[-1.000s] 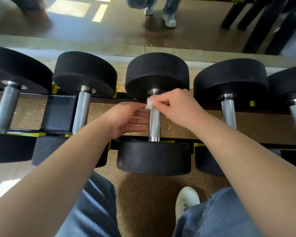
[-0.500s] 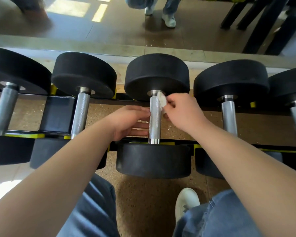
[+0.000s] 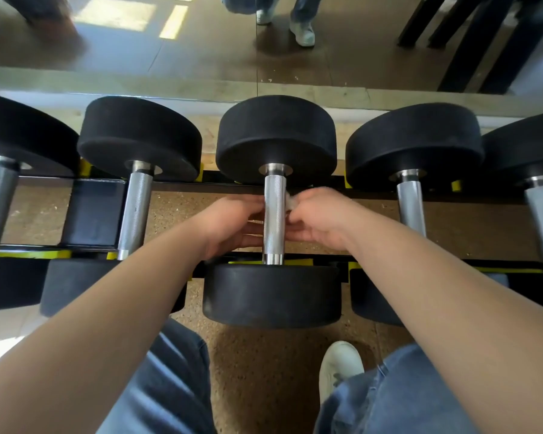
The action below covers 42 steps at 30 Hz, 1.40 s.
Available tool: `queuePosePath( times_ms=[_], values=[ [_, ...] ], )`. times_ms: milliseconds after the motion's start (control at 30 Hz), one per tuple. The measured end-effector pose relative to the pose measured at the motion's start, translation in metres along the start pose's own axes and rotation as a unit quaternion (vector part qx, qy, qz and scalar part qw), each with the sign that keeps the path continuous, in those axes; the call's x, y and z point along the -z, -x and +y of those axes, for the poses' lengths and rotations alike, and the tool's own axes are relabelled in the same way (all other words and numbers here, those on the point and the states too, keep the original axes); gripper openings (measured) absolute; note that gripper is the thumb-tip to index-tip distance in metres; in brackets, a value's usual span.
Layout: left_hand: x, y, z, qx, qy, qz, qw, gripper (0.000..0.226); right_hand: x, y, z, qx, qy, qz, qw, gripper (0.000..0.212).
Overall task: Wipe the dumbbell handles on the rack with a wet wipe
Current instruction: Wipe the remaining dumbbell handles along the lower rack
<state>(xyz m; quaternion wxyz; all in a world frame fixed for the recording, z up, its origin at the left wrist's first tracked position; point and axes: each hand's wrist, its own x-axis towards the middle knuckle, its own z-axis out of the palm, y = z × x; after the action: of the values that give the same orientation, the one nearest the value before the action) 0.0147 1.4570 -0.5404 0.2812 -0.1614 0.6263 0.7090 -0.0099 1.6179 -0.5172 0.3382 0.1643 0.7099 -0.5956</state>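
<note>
At the rack (image 3: 185, 186), the right hand (image 3: 318, 218) pinched the wet wipe (image 3: 290, 202) in curled fingertips against the right side of the middle dumbbell handle (image 3: 275, 195). The left hand (image 3: 232, 225) had fairly straight fingers on the handle's left side, tips hidden behind it. The wipe was mostly covered and blurred.

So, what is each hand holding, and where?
The right hand pinches a wet wipe against the right side of the middle handle. The left hand touches its left side; grip unclear.
</note>
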Motion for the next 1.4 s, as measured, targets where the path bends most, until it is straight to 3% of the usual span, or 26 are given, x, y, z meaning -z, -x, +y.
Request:
queuePosePath(
  times_ms=[100,167,267,333,433,500,567,633,733,800,900,967,1100,1167,1333,1400],
  values=[
    [-0.003,0.001,-0.001,0.055,-0.017,0.006,0.998,0.030,-0.003,0.000,0.004,-0.069,0.056,-0.048,0.995,0.048],
    [0.000,0.003,-0.002,0.074,-0.040,-0.013,0.996,0.030,-0.004,-0.002,0.003,-0.058,-0.008,-0.029,0.998,0.052],
    [0.007,-0.001,-0.001,0.029,0.005,0.005,1.000,0.021,-0.002,-0.007,-0.004,0.001,-0.122,0.033,0.992,0.042],
    [0.008,-0.008,0.004,-0.016,0.070,0.032,0.997,0.020,0.002,-0.010,-0.007,0.051,-0.104,0.072,0.991,0.032],
    [0.009,-0.018,0.008,-0.050,0.115,0.042,0.991,0.022,0.006,-0.014,-0.007,0.057,-0.054,0.090,0.993,0.034],
    [0.013,-0.013,0.005,-0.013,-0.003,-0.011,1.000,0.021,0.006,-0.013,-0.007,0.044,-0.026,0.090,0.995,0.031],
    [0.016,-0.003,0.001,0.058,-0.194,-0.094,0.975,0.022,0.005,-0.011,-0.007,0.039,-0.002,0.084,0.996,0.030],
    [0.016,0.003,-0.001,0.091,-0.260,-0.127,0.953,0.023,0.005,-0.010,-0.008,0.036,0.003,0.070,0.997,0.033],
    [0.012,-0.004,0.001,0.058,-0.166,-0.138,0.975,0.029,0.007,-0.010,-0.008,0.039,0.002,0.069,0.997,0.029],
    [0.007,-0.011,0.001,0.012,-0.053,-0.104,0.993,0.033,0.008,-0.012,-0.009,0.046,-0.006,0.079,0.996,0.023],
    [-0.002,-0.018,-0.002,-0.035,0.085,-0.062,0.994,0.039,0.011,-0.014,-0.011,0.057,-0.012,0.106,0.993,0.020],
    [-0.003,-0.017,-0.003,-0.033,0.096,-0.063,0.993,0.043,0.012,-0.015,-0.011,0.054,-0.014,0.116,0.992,0.022],
    [0.010,-0.002,-0.004,0.066,-0.081,-0.107,0.989,0.051,0.010,-0.012,-0.011,0.039,0.016,0.091,0.995,0.028],
    [0.012,0.003,-0.004,0.093,-0.118,-0.113,0.982,0.047,0.009,-0.011,-0.012,0.035,0.033,0.083,0.995,0.026],
    [0.000,-0.010,0.006,-0.019,0.093,-0.045,0.994,0.047,0.009,-0.012,-0.012,0.040,0.039,0.099,0.994,0.019],
    [-0.003,-0.012,0.011,-0.047,0.102,-0.026,0.993,0.050,0.010,-0.012,-0.013,0.045,0.033,0.113,0.992,0.021]
  ],
)
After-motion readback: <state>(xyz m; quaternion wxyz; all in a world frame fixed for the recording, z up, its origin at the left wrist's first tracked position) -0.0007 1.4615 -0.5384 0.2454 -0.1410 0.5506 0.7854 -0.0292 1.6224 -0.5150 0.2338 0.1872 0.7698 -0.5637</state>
